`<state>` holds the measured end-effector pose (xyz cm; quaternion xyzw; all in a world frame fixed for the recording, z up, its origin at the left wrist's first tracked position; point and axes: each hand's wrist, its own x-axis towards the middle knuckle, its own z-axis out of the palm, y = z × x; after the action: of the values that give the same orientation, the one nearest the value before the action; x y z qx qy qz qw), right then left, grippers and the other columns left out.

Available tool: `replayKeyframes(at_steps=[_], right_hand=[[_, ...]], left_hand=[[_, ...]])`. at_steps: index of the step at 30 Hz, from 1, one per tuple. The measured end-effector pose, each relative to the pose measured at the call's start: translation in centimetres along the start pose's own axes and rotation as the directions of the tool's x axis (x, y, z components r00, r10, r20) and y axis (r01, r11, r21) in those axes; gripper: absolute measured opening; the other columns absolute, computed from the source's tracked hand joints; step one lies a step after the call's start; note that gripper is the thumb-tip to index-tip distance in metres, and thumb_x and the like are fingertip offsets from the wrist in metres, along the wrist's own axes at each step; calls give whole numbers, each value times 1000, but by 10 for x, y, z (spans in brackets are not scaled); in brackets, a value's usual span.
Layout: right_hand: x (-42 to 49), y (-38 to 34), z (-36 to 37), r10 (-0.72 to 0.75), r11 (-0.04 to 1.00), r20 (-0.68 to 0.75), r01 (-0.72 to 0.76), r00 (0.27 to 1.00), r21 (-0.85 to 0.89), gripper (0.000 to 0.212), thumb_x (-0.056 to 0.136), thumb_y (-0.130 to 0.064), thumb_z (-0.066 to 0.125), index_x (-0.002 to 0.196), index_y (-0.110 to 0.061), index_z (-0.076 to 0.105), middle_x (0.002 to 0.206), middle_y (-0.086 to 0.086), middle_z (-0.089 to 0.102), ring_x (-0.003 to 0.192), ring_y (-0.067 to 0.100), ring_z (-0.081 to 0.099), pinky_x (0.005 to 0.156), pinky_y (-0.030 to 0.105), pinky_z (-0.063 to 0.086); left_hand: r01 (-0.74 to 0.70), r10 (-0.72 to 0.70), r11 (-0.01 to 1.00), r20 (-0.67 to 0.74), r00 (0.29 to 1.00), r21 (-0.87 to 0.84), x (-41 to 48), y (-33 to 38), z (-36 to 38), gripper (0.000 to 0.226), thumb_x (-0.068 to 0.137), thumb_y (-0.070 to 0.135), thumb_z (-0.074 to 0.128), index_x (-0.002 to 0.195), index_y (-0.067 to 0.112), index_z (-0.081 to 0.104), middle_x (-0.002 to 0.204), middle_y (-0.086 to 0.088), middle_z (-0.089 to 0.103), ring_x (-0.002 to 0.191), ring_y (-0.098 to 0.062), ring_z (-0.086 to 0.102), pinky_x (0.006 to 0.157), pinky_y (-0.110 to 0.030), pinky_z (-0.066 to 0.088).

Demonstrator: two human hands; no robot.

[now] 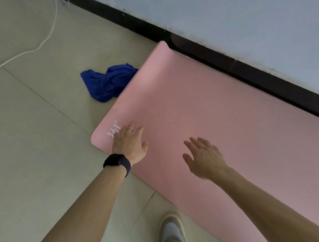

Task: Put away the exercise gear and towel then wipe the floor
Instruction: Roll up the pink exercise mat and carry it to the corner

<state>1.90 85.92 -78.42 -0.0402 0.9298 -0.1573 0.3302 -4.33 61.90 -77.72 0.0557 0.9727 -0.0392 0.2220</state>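
Counting two hands (130, 143), one mat (191, 103), one towel (105, 83)

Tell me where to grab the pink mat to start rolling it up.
Probably the short end of the mat by the white logo, coming from the blue towel side. It lies flat along the wall, and both open hands are already there.
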Motion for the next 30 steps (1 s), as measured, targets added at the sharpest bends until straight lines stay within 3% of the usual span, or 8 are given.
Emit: replayKeyframes(at_steps=[7,11,14,16,18,23,27,30], right_hand=[[109,-15,19,-72,988,86,83,994,-130,62,104,-47,26,158,-29,1,165,-5,-12,152,23,-9,123,53,6],[159,-16,31,-66,981,134,89,989,-173,65,104,-46,26,156,-33,-11,162,-9,-25,150,21,-19,118,63,2],[171,-8,50,-83,972,96,101,992,-211,68,103,-46,30,155,-36,-13,161,-11,-27,149,20,-23,116,67,3],[172,-4,55,-102,968,70,115,992,-224,70,103,-48,32,155,-36,-13,161,-11,-26,149,21,-23,116,66,4],[173,-2,54,-103,963,68,116,992,-244,71,102,-52,33,155,-36,-12,162,-11,-25,150,21,-20,118,64,8],[178,-1,47,-116,946,58,128,992,-297,75,97,-62,35,156,-38,-6,164,-12,-17,152,20,-9,118,56,22],[180,2,43,-156,929,59,167,986,-330,79,94,-67,38,156,-40,-4,165,-11,-12,152,23,-1,118,52,26],[180,-2,30,-143,917,109,173,984,-359,78,94,-66,41,155,-42,0,165,-13,-7,151,23,4,114,48,35]], left_hand=[[64,-71,997,-137,988,-49,93,-28,9,77,92,42,54,155,23,14,164,-11,7,146,-37,22,113,-54,30],[138,-167,979,-203,965,-147,144,-45,1,79,95,40,51,156,18,6,163,-15,12,143,-37,28,110,-53,34],[177,-248,923,-177,952,-341,174,-54,1,59,101,37,38,153,14,23,149,-16,41,130,-34,46,99,-49,44],[172,-294,843,-169,941,-509,190,-61,5,40,102,34,35,133,17,52,127,-15,57,105,-32,58,81,-41,47],[108,-248,822,-181,952,-560,199,-66,12,26,97,35,47,114,25,63,111,-8,59,92,-27,59,75,-38,48],[158,-260,792,-92,961,-590,203,-66,33,25,86,43,64,108,36,54,119,-1,51,107,-28,52,88,-42,46],[211,-295,749,-31,955,-628,205,-66,48,47,89,50,60,124,23,43,102,0,60,85,-25,57,76,-40,49],[240,-365,827,-162,917,-508,205,-60,51,34,93,46,55,111,18,54,97,-6,66,81,-30,58,74,-41,48]])
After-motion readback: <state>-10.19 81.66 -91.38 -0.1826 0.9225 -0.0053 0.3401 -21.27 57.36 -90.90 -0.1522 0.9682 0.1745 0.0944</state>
